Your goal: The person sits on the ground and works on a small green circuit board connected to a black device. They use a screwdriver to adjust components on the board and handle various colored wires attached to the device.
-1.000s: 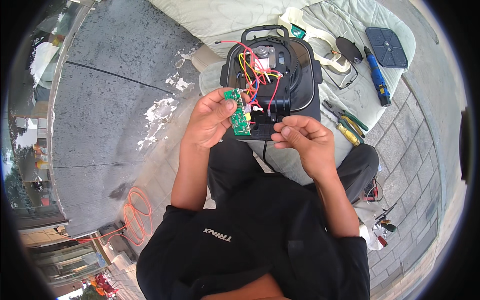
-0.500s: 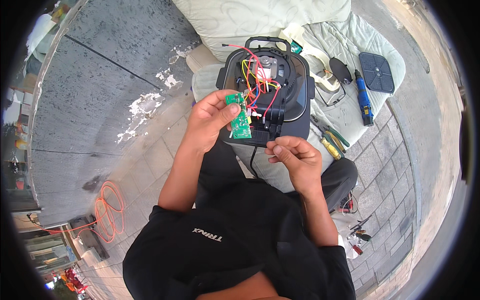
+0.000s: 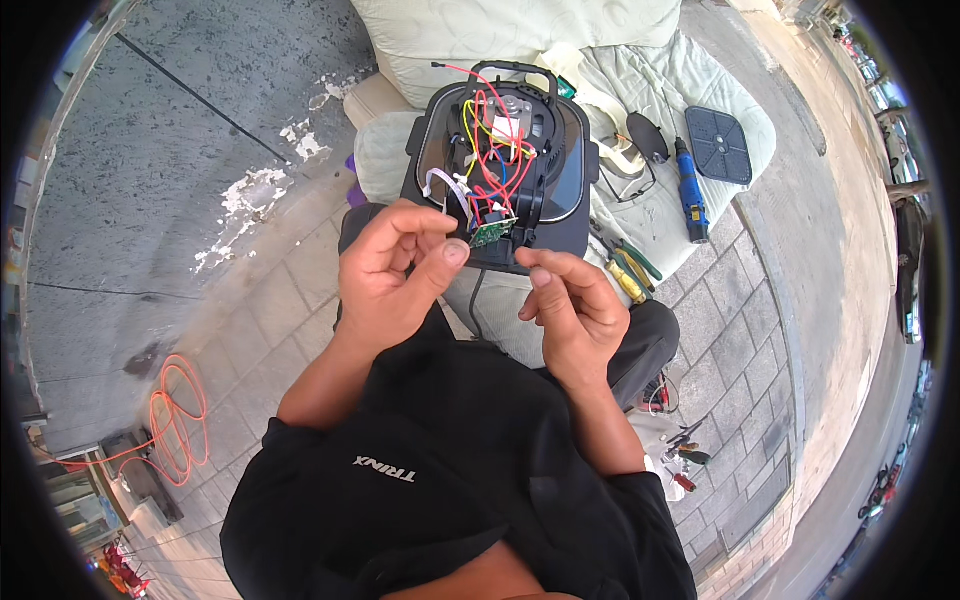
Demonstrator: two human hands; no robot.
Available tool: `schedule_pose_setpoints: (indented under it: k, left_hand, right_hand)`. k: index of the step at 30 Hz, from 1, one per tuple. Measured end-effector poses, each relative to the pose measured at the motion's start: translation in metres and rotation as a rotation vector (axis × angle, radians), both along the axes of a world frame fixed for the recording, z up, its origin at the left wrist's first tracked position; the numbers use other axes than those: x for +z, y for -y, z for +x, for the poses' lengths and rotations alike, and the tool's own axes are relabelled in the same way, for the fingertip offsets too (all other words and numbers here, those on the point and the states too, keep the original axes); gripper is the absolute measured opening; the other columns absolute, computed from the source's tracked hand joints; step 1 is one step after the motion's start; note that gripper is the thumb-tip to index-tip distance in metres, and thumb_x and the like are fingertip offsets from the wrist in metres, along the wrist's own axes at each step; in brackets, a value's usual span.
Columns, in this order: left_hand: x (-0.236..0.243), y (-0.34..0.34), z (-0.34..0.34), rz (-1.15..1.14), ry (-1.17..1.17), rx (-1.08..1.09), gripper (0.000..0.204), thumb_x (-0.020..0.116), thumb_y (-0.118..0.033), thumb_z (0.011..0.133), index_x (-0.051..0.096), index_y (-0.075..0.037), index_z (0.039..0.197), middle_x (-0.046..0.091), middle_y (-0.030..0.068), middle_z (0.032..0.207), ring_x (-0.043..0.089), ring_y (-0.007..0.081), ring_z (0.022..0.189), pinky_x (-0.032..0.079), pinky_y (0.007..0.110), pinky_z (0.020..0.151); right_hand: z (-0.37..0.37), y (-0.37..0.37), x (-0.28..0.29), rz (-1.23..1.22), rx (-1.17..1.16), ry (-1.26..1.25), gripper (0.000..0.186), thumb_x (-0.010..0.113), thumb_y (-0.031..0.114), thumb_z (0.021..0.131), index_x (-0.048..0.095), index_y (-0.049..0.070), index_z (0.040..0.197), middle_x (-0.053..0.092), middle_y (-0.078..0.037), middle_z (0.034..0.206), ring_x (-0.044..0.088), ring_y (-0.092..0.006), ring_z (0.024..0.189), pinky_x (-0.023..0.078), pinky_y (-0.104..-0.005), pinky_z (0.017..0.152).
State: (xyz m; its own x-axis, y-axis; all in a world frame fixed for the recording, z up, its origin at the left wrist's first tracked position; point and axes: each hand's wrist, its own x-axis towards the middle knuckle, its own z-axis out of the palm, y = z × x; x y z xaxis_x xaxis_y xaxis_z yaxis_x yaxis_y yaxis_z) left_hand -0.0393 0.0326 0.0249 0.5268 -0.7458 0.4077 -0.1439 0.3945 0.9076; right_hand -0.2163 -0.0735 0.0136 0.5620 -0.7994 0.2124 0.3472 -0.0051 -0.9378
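An opened black appliance [image 3: 572,235] rests in front of me, with a motor [image 3: 512,108] and red, yellow, blue and white wires [image 3: 500,165] exposed. At its near side a small green circuit board [image 3: 491,234] sits tilted, wires running to it. Just left of the board is my left hand [image 3: 392,275], its thumb and fingers apart with nothing between them. My right hand [image 3: 578,305] hovers at the appliance's near right corner, thumb and forefinger pinched together. Whatever may be in that pinch is too small to make out.
On the pale cushion [image 3: 650,90] to the right lie a blue power screwdriver [image 3: 690,190], a black square plate [image 3: 718,146], glasses [image 3: 632,188] and pliers [image 3: 638,262] beside a yellow-handled tool [image 3: 625,283]. An orange cable [image 3: 180,420] coils on the paving at left.
My left hand has let go of the circuit board, which now sits tilted on the appliance's near side. My right hand stays pinched. The whole view has shifted slightly.
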Motion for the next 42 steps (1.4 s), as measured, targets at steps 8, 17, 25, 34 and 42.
schedule_pose_setpoints:
  k: [8, 17, 25, 34, 42]
  left_hand:
    - [-0.001, -0.017, -0.048, 0.315, -0.543, -0.445, 0.026, 0.064, -0.019, 0.106, 0.068, 0.001, 0.124, 0.071, 0.0067, 0.094, 0.064, 0.0084, 0.071, 0.047, 0.022, 0.053]
    - [-0.006, -0.017, -0.049, 0.363, -0.415, -0.442, 0.023, 0.061, -0.019, 0.107, 0.070, 0.000, 0.112, 0.069, 0.0053, 0.092, 0.062, 0.0089, 0.064, 0.041, 0.022, 0.048]
    - [0.004, -0.016, -0.053, 0.326, 0.152, -0.282, 0.021, 0.060, -0.011, 0.105, 0.071, 0.006, 0.104, 0.066, 0.0101, 0.089, 0.063, 0.0114, 0.064, 0.047, 0.025, 0.057]
    - [-0.001, -0.007, -0.060, 0.338, 0.351, -0.167, 0.016, 0.063, -0.009, 0.103, 0.071, 0.005, 0.100, 0.061, 0.0069, 0.079, 0.061, 0.0094, 0.061, 0.046, 0.025, 0.054]
    - [0.007, 0.000, -0.055, 0.457, 0.310, -0.262, 0.013, 0.063, -0.006, 0.102, 0.069, 0.004, 0.097, 0.059, 0.0056, 0.076, 0.060, 0.0100, 0.059, 0.044, 0.025, 0.053]
  right_hand:
    - [-0.013, -0.014, 0.000, -0.506, 0.010, -0.016, 0.027, 0.066, -0.013, 0.091, 0.072, -0.001, 0.115, 0.075, -0.021, 0.113, 0.077, -0.0244, 0.079, 0.061, -0.0306, 0.063]
    - [-0.022, -0.008, -0.008, -0.706, -0.042, -0.057, 0.031, 0.068, -0.010, 0.088, 0.072, -0.001, 0.118, 0.075, -0.021, 0.116, 0.078, -0.0286, 0.083, 0.062, -0.0331, 0.072]
    - [-0.040, -0.010, -0.005, -0.357, 0.020, -0.146, 0.020, 0.074, 0.000, 0.092, 0.073, 0.001, 0.112, 0.070, -0.013, 0.102, 0.071, -0.0210, 0.084, 0.056, -0.0304, 0.068]
    - [-0.042, -0.004, -0.004, -0.377, -0.032, -0.227, 0.012, 0.077, 0.004, 0.089, 0.071, 0.003, 0.099, 0.067, -0.008, 0.091, 0.067, -0.0185, 0.068, 0.053, -0.0307, 0.059]
    - [-0.047, 0.023, -0.008, -0.499, 0.106, -0.229, 0.013, 0.076, 0.004, 0.086, 0.070, 0.005, 0.097, 0.065, -0.008, 0.088, 0.066, -0.0217, 0.068, 0.051, -0.0324, 0.058]
